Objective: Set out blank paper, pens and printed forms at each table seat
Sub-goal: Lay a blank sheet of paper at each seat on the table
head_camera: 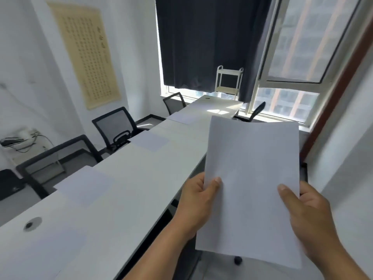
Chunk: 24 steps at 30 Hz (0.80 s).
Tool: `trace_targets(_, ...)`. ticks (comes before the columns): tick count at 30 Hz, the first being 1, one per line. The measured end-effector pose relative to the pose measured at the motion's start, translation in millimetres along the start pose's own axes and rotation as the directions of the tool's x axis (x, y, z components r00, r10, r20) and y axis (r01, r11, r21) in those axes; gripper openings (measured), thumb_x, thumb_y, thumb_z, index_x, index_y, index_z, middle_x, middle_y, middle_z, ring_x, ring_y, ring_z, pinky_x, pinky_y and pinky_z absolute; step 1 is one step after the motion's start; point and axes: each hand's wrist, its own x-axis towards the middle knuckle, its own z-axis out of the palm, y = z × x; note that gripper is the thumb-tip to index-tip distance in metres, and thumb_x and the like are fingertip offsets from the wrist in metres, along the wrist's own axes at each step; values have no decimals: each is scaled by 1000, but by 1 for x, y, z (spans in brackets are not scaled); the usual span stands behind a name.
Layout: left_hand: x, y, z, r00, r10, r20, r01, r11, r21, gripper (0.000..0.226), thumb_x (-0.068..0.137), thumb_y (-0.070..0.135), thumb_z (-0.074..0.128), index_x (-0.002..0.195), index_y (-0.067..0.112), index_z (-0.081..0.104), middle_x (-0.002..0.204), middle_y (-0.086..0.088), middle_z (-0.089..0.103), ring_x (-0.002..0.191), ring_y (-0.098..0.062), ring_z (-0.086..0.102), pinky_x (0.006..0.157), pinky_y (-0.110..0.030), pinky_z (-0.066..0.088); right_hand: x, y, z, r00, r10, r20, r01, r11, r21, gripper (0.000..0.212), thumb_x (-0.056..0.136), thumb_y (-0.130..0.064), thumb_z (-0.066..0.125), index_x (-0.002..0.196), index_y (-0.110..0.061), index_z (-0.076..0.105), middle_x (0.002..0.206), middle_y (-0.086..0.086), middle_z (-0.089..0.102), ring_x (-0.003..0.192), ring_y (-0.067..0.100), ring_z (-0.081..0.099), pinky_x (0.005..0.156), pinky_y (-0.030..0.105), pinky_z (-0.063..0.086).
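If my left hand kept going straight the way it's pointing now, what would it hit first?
Probably nothing soon: the left hand, holding the paper sheets, points along the white table edge toward the window. Depth is unclear.

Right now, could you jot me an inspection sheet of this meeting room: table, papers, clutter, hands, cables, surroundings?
Surface: long white table with a round cable port.
Job's things: held paper stack; single sheets lie along the left side; no pens or printed forms seen.
Clutter: nothing seen on the table.
Fingers: left hand and right hand each grip the stack, thumbs on top.
Cables: tangled wires at the left wall.
Surroundings: black mesh chairs, wall scroll, dark curtain, white cart, open window.
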Motion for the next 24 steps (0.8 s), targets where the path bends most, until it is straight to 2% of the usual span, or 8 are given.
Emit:
trace_targets(2, 16, -4, -13, 993, -17, -121, 17, 1000, 4, 23, 113, 29, 60, 112, 19, 80, 107, 3, 84, 97, -20, 82, 80, -33, 65, 36, 7, 27, 992, 15, 127, -17, 1000, 16, 14, 109, -20, 64, 104, -18, 77, 90, -4, 84, 78, 17, 81, 75, 37, 60)
trace_targets(5, 33, -1, -28, 961, -35, -273, 32, 999, -14, 22, 113, 25, 60, 112, 17, 80, 106, 4, 85, 95, -17, 82, 76, -25, 62, 82, 11, 65, 961, 4, 278, -13, 999, 30, 13, 108, -20, 65, 106, -16, 77, 94, 3, 85, 83, 28, 83, 82, 49, 64)
trace_targets(8, 43, -3, -46, 903, -38, -428, 33, 999, -21, 21, 113, 26, 60, 118, 21, 80, 108, 7, 85, 97, -15, 82, 78, -26, 63, 114, 6, 110, 905, -8, 425, -8, 999, 37, 13, 109, -23, 65, 106, -23, 78, 97, 3, 85, 85, 28, 83, 83, 52, 64)
trace_targets(12, 48, -10, -78, 817, -78, -571, 52, 997, -62, 20, 113, 28, 60, 115, 21, 80, 106, 5, 85, 95, -17, 82, 78, -30, 64, 131, 4, 169, 813, -13, 582, -17, 999, 45, 14, 109, -19, 64, 105, -20, 78, 94, 6, 85, 81, 28, 83, 81, 48, 63)
trace_targets(17, 56, -25, -120, 730, -121, -672, 64, 992, -109, 21, 113, 26, 61, 114, 19, 80, 104, 4, 85, 91, -14, 82, 73, -25, 61, 140, 7, 237, 733, -19, 680, 16, 1000, 11, 15, 110, -21, 63, 106, -18, 77, 94, 2, 85, 82, 25, 83, 78, 45, 63)
trace_targets(24, 77, -44, -177, 658, -170, -733, 84, 985, -152, 20, 112, 29, 62, 109, 21, 80, 102, 2, 85, 95, -26, 82, 83, -40, 66, 143, 6, 308, 674, 6, 739, 5, 1000, -14, 14, 109, -22, 64, 102, -17, 75, 94, 6, 85, 83, 32, 83, 82, 55, 66)
